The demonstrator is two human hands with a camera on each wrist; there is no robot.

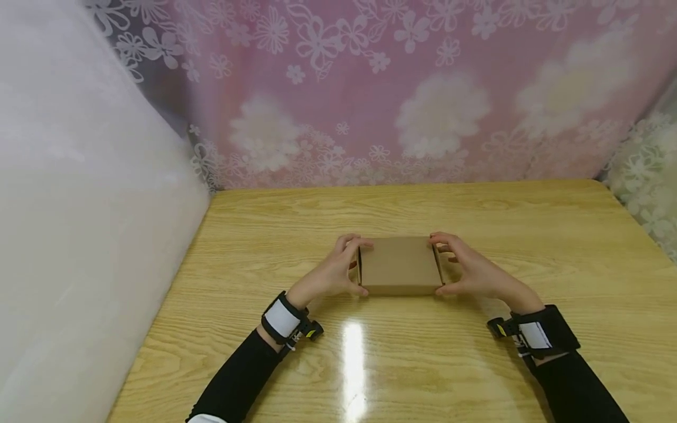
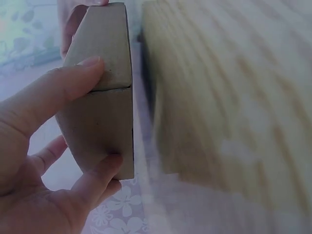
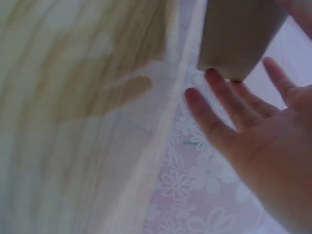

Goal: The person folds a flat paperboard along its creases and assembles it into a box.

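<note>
A flat brown cardboard box [image 1: 401, 265] with its lid down is between my two hands. My left hand [image 1: 338, 270] grips its left end, thumb at the near corner and fingers over the far side. At the opposite end my right hand [image 1: 472, 271] holds the box, with the thumb at the near right corner and the index finger at the far one. In the left wrist view, a strip of background shows between the box [image 2: 105, 112] and the tabletop. The right wrist view has the right hand's other fingers [image 3: 214, 122] spread, close below the box [image 3: 239, 39].
The wood-grain table [image 1: 254, 235] reaches back to a pink floral curtain [image 1: 338, 106]. A white sheet [image 1: 95, 194] borders the left side, and a pale floral cloth [image 1: 650, 170] hangs past the right edge. Both wrists wear black straps with small cameras.
</note>
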